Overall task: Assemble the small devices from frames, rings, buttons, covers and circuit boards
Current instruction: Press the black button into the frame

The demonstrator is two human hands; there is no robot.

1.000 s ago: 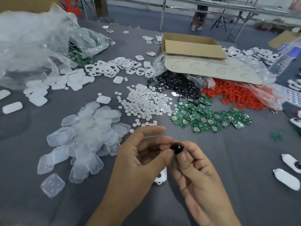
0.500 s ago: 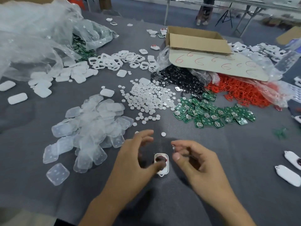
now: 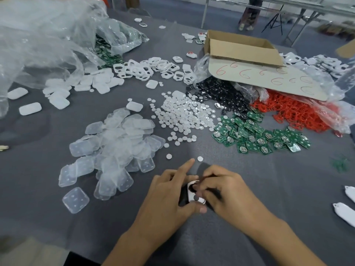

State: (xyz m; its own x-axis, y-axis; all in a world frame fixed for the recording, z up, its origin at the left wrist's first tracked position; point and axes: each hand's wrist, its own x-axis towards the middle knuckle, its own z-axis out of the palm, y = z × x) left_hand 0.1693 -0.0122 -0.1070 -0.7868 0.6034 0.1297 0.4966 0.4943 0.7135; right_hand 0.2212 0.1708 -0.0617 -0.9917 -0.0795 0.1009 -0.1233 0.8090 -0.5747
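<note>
Two hands meet over a white frame (image 3: 190, 195) lying on the near middle of a grey cloth table (image 3: 269, 189). The left hand (image 3: 169, 194) grips the frame, thumb at its near end, index finger straight. The right hand (image 3: 226, 192) curls its fingertips onto the frame's dark opening; whether they pinch anything is hidden. Both forearms are cut off below.

Beyond lie heaps of clear covers (image 3: 115, 143), white round buttons (image 3: 184, 114), green circuit boards (image 3: 255, 135), black buttons (image 3: 222, 95) and red rings (image 3: 295, 114), the rings partly under plastic. White devices (image 3: 345, 212) are cropped at the right edge. A cardboard box (image 3: 240, 48) stands behind; a person's legs (image 3: 249, 14) show far off.
</note>
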